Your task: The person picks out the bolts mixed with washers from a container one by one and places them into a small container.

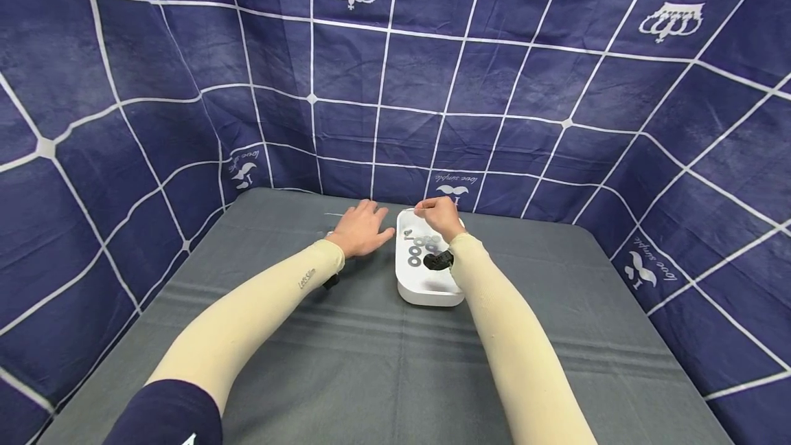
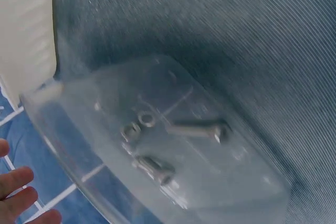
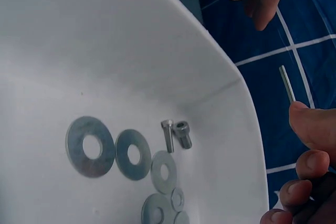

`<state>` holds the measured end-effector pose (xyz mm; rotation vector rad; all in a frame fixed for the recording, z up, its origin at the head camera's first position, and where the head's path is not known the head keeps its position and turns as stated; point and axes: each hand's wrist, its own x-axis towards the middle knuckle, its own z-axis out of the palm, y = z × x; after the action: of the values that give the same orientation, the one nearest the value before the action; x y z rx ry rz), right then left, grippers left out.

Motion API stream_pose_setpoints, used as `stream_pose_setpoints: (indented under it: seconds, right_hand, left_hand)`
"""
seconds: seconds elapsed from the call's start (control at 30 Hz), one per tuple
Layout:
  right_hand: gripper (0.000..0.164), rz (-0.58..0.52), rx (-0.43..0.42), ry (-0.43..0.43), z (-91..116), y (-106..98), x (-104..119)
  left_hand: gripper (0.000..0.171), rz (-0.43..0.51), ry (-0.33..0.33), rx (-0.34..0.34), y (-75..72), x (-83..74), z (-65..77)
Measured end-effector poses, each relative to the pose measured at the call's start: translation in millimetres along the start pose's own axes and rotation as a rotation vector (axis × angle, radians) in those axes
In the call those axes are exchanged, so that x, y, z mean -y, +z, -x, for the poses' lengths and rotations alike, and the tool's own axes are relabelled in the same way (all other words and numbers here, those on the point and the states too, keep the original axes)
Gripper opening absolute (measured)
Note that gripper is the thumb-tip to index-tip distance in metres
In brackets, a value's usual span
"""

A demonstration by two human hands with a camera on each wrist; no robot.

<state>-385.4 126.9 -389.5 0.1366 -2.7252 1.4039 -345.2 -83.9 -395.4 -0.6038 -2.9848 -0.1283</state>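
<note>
My right hand (image 1: pixel 441 217) pinches a thin, flat metal piece (image 3: pixel 287 83) between thumb and fingers above the white tray's far end. It shows edge-on and looks like a washer. Inside the white tray (image 1: pixel 432 299) lie several flat washers (image 3: pixel 90 147) of different sizes and two socket-head bolts (image 3: pixel 183 134). To the left of the tray, my left hand (image 1: pixel 361 229) is held palm down with spread fingers, holding nothing. A clear plastic container (image 2: pixel 105 85) appears in the left wrist view, with two bolts (image 2: pixel 195 130) and small metal rings (image 2: pixel 131 131); whether the left hand touches it, I cannot tell.
A grey cloth (image 1: pixel 346 376) covers the table. Blue curtains (image 1: pixel 395 67) with white grid lines stand at the back and both sides, close behind the tray's far end.
</note>
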Motion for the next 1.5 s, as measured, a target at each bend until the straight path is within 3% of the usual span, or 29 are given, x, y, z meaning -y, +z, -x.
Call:
stream_pose_setpoints:
  seconds: [0.43,1.5]
  right_hand:
    - [0.014,-0.029,0.028,-0.045,0,17,21]
    - [0.013,-0.001,0.100,-0.095,2,66,49]
  left_hand:
    - [0.067,-0.034,-0.062,-0.022,-5.3,31.1,16.0]
    - [0.065,-0.033,-0.139,-0.029,-1.3,86.8,51.0]
